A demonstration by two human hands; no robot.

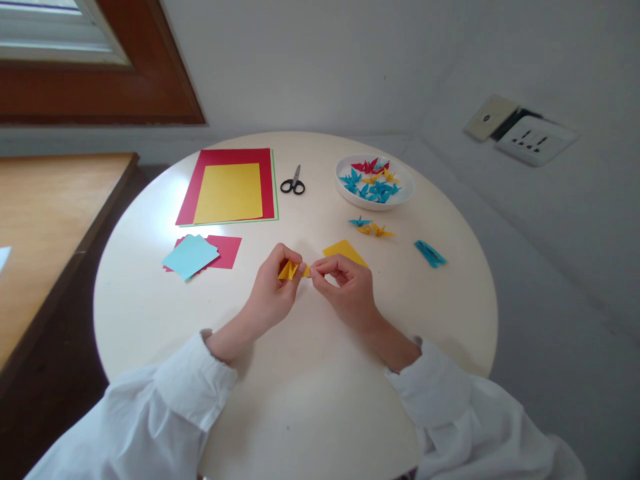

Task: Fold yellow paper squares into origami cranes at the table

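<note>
Between my two hands, over the middle of the round table, is a folded yellow origami crane [290, 271]. My left hand [277, 283] pinches its body between thumb and fingers. The fingertips of my right hand [349, 287] are closed on the crane's right-hand tip; the exact grip is partly hidden by the fingers. Just behind my right hand lies a square of yellow paper [345, 251], partly covered by it. Beyond that, one blue paper crane [360, 221] and two yellow paper cranes [381, 231] rest on the tabletop.
A white dish [375, 205] holds several red, yellow and blue cranes. Black-handled scissors [293, 183] lie left of it. Large red and yellow sheets [230, 192] are stacked at back left, with light blue squares [190, 257] in front. Blue folded strips [430, 254] lie right on the white table [310, 413].
</note>
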